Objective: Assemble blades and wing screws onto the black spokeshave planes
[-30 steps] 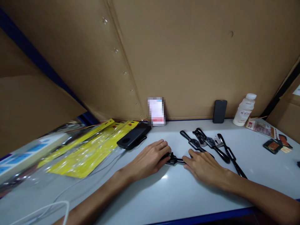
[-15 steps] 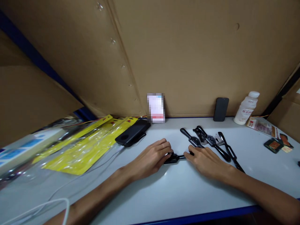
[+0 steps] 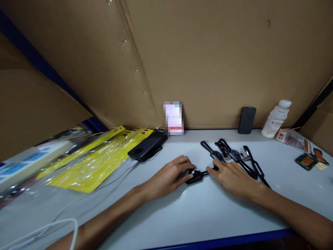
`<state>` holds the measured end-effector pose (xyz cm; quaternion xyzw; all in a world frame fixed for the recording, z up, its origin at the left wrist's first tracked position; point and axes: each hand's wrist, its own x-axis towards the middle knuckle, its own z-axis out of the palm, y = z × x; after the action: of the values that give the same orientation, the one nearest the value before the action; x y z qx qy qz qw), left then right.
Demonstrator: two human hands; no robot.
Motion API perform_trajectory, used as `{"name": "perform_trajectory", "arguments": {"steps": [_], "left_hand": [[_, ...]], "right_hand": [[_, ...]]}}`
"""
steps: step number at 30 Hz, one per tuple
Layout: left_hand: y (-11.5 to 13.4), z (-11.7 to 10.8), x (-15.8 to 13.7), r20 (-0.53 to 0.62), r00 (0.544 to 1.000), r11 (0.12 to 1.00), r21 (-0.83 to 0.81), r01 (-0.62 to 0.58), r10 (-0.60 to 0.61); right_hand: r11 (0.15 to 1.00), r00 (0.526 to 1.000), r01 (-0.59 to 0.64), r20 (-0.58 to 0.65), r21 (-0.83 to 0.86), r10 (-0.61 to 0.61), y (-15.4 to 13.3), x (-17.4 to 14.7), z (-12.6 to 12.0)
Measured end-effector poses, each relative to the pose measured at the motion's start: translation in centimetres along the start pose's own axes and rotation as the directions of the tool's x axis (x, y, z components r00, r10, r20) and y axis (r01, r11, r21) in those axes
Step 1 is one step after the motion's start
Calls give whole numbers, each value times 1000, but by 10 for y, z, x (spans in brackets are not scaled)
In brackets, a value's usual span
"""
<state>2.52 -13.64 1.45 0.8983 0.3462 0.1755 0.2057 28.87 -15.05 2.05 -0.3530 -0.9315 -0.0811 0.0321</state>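
Note:
A black spokeshave (image 3: 195,177) lies low over the table between my two hands. My left hand (image 3: 174,173) is closed at its left end, fingers and thumb bent around a dark part there. A small shiny bit shows by those fingertips, too small to name. My right hand (image 3: 229,175) pinches the handle on the right side. Just beyond that hand rest more black spokeshaves: one (image 3: 217,155) by its fingers, another (image 3: 235,155) lying across metal parts, and a black frame with handles (image 3: 257,166) farther right.
Yellow-backed clear packages (image 3: 104,163) and a black device (image 3: 147,147) with a cable spread over the left side. A blurred screen (image 3: 173,118), a dark phone (image 3: 246,120) and a bottle (image 3: 275,119) stand along the cardboard wall. A dark square item (image 3: 306,161) lies at right.
The spokeshave between my hands has tilted, its right end now higher. My left hand has shifted slightly right, and the camera view has moved a little.

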Motion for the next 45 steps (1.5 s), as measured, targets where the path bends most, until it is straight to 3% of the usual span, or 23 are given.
{"name": "perform_trajectory", "arguments": {"steps": [6, 10, 14, 24, 38, 45], "left_hand": [[-2, -1, -1, 4, 1000, 1000, -4, 7, -7], [3, -2, 0, 42, 999, 998, -58, -15, 18], [8, 6, 4, -26, 999, 993, -105, -49, 46], [16, 12, 5, -33, 997, 998, -14, -69, 69], [15, 14, 6, -81, 989, 992, -24, -127, 125], [17, 11, 4, -79, 995, 997, 62, -55, 60]], "right_hand": [[1000, 999, -1, 40, -10, 1, -2, -1, -3], [996, 1000, 6, 27, 90, -9, -7, 0, -8], [995, 999, 42, 12, 95, -44, -13, 2, -9], [992, 991, 96, 84, 82, -103, -11, 7, -13], [991, 977, 105, 177, 85, -119, -14, 9, -15], [999, 992, -4, 122, 34, 0, -8, 1, -16]]}}
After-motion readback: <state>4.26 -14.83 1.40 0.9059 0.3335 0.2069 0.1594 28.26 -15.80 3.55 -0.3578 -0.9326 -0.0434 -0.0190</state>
